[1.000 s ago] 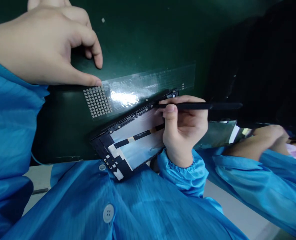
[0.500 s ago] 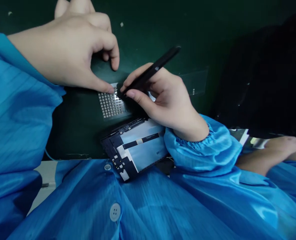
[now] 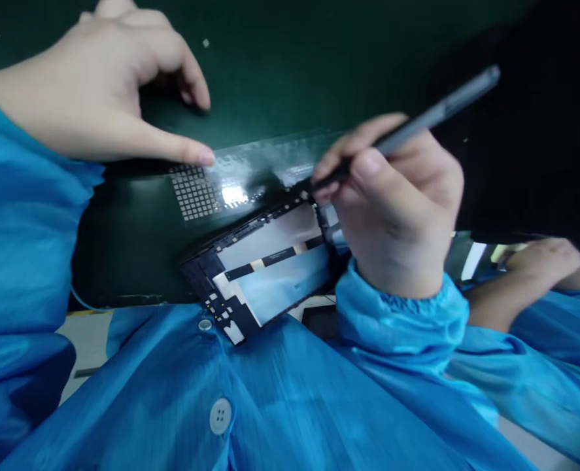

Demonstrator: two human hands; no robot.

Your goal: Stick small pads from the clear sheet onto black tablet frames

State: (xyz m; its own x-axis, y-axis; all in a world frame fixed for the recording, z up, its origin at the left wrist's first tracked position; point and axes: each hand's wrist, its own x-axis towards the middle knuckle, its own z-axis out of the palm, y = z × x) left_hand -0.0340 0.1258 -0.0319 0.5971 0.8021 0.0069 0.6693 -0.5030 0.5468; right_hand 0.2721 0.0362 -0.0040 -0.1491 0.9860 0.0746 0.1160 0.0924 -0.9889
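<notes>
My left hand (image 3: 98,85) rests on the dark green mat (image 3: 280,59), its thumb pressing the left end of a clear strip (image 3: 250,173) that carries a grid of small grey squares (image 3: 194,191); the fingers are curled with nothing in them. My right hand (image 3: 392,209) pinches black tweezers (image 3: 417,121), whose tip sits at the upper edge of an opened device panel (image 3: 265,268). The panel lies tilted at the mat's near edge, against my blue coat, with a black flex strip across its pale inner face.
A second person's forearm in a blue sleeve (image 3: 529,275) lies at the right. A dark shape fills the upper right corner. Below the mat's near edge runs a pale table edge (image 3: 86,347). Small specks lie on the mat.
My right hand has drawn the tweezers back from the grid on the strip to the panel's upper edge. The left thumb has stayed on the strip.
</notes>
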